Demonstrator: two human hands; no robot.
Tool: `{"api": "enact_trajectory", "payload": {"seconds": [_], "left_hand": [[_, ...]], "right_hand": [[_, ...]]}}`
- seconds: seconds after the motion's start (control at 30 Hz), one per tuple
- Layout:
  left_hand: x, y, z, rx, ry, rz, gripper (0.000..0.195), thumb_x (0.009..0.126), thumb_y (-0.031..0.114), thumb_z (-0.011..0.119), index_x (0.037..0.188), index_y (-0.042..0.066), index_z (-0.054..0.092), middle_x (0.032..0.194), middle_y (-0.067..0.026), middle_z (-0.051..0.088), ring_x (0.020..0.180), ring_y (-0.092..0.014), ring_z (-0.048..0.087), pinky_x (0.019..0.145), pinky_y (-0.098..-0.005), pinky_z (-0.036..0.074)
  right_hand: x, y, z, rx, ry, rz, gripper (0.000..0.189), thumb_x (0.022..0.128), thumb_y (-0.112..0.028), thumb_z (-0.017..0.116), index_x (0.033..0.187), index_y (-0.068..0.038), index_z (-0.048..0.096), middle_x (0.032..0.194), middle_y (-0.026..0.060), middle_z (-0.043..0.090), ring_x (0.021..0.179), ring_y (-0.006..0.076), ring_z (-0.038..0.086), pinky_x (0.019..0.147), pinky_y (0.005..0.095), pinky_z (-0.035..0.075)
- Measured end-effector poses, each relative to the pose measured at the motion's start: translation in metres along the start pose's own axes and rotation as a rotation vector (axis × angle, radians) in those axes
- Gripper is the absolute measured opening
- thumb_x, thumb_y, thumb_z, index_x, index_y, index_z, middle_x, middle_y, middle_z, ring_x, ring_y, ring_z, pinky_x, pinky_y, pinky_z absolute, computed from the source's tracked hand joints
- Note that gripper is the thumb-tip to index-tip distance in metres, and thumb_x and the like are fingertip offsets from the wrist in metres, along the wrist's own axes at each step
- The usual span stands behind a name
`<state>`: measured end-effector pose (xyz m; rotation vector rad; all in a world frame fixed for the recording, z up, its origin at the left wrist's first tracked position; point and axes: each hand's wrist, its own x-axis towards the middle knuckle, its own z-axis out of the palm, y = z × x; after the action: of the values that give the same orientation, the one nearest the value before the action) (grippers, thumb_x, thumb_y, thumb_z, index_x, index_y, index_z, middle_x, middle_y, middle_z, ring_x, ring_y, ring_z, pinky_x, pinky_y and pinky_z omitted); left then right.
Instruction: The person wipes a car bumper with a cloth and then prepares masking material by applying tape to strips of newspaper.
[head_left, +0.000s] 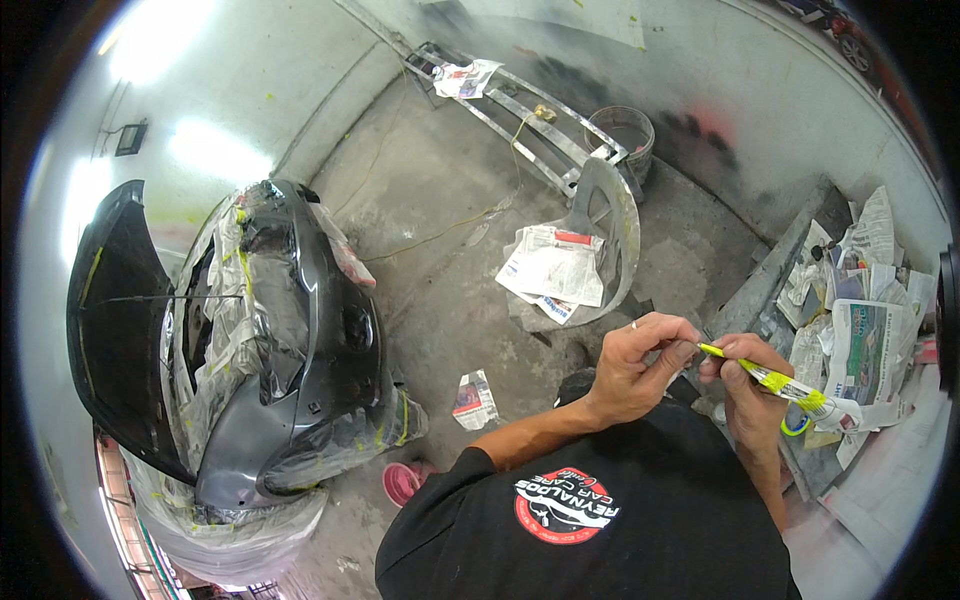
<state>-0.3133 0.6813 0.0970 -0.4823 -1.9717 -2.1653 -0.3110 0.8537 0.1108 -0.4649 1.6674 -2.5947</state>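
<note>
My left hand (641, 367), with a ring on one finger, pinches the narrow end of yellow-green masking tape (711, 350). Close on its right, my right hand (750, 382) grips the same taped strip between thumb and fingers. Beyond my right hand the strip widens into folded newspaper (840, 416) with more tape along it. Both hands are in front of my black shirt, above the floor. A roll of yellow-green tape (795, 426) shows just below the newspaper.
At left is a dark grey car front (337, 330), partly masked, with its hood (124, 322) raised. Newspaper (559, 266) covers part of a round-edged panel (626, 255). A metal stand (517, 120), bucket (637, 139), pink container (401, 484), cord and newspaper pile (866, 341) surround the floor area.
</note>
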Motion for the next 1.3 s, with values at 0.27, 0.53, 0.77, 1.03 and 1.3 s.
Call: {"api": "enact_trajectory", "payload": {"seconds": [0.27,0.53,0.77,1.03,1.3], "left_hand": [[0.008,-0.003,0.004,0.293,0.026,0.319,0.007,0.087,0.000,0.063,0.093,-0.001,0.059,0.090,-0.0133,0.065,0.081,-0.019,0.064,0.070,-0.0270,0.052],[0.002,-0.008,0.007,0.055,0.030,0.125,0.016,0.086,-0.002,0.064,0.102,-0.001,0.060,0.093,-0.0101,0.066,0.085,-0.018,0.065,0.073,-0.0279,0.052],[0.000,-0.009,-0.005,-0.144,-0.054,-0.046,0.034,0.088,-0.005,0.061,0.121,-0.002,0.054,0.112,-0.0119,0.063,0.099,-0.017,0.063,0.089,-0.0292,0.051],[0.003,0.001,-0.004,0.013,-0.151,0.036,0.036,0.083,-0.006,0.066,0.117,-0.002,0.056,0.109,-0.0127,0.065,0.100,-0.017,0.063,0.087,-0.0289,0.050],[0.004,0.006,0.003,0.188,-0.040,0.188,0.029,0.081,-0.006,0.068,0.108,-0.002,0.059,0.096,-0.0129,0.066,0.092,-0.018,0.064,0.079,-0.0279,0.050]], "right_hand": [[-0.007,0.002,0.004,0.075,0.137,0.087,0.015,0.092,-0.008,0.061,0.103,0.003,0.061,0.086,0.0133,0.065,0.072,0.0166,0.064,0.063,0.0286,0.054],[-0.004,0.002,0.006,0.183,0.205,0.115,0.016,0.092,-0.009,0.060,0.104,0.002,0.061,0.085,0.0128,0.066,0.071,0.0158,0.064,0.063,0.0281,0.054],[-0.002,-0.006,-0.013,0.157,0.231,0.074,0.016,0.092,-0.008,0.061,0.105,0.000,0.061,0.086,0.0118,0.065,0.072,0.0159,0.064,0.063,0.0284,0.054],[-0.006,-0.004,-0.006,0.107,0.168,0.067,0.016,0.091,-0.009,0.062,0.104,0.001,0.060,0.087,0.0123,0.065,0.074,0.0165,0.065,0.064,0.0277,0.055],[-0.010,-0.005,0.000,0.018,0.197,0.131,0.020,0.089,-0.006,0.064,0.107,0.001,0.058,0.084,0.0109,0.067,0.070,0.0151,0.066,0.065,0.0260,0.055]]}}
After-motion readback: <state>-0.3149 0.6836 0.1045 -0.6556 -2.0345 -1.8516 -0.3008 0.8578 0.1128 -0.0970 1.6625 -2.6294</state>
